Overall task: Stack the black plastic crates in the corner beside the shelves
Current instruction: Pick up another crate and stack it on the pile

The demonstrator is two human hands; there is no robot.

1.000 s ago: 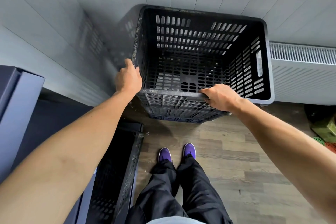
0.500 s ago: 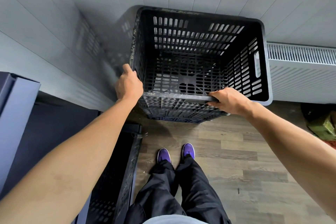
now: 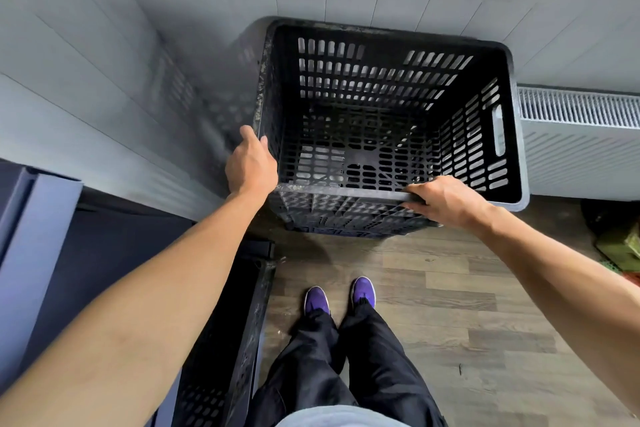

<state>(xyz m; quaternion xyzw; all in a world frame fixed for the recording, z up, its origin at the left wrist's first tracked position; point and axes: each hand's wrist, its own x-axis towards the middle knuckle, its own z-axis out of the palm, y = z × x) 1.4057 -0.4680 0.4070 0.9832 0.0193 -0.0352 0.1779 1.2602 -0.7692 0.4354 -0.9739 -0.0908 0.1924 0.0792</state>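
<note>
In the corner where the two grey walls meet, the black crate point(image 3: 381, 80) stands upright with its open top facing me. My left hand point(image 3: 251, 163) grips its left rim close to the near corner, and my right hand point(image 3: 446, 199) curls its fingers over the near rim. A white radiator point(image 3: 581, 142) sits just right of the crate. A second crate point(image 3: 239, 340) stands near its left side, on the wood floor point(image 3: 450, 305).

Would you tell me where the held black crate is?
Head view, upper centre: the black crate sits in the wall corner, left of the radiator, left hand and right hand gripping it.
</note>
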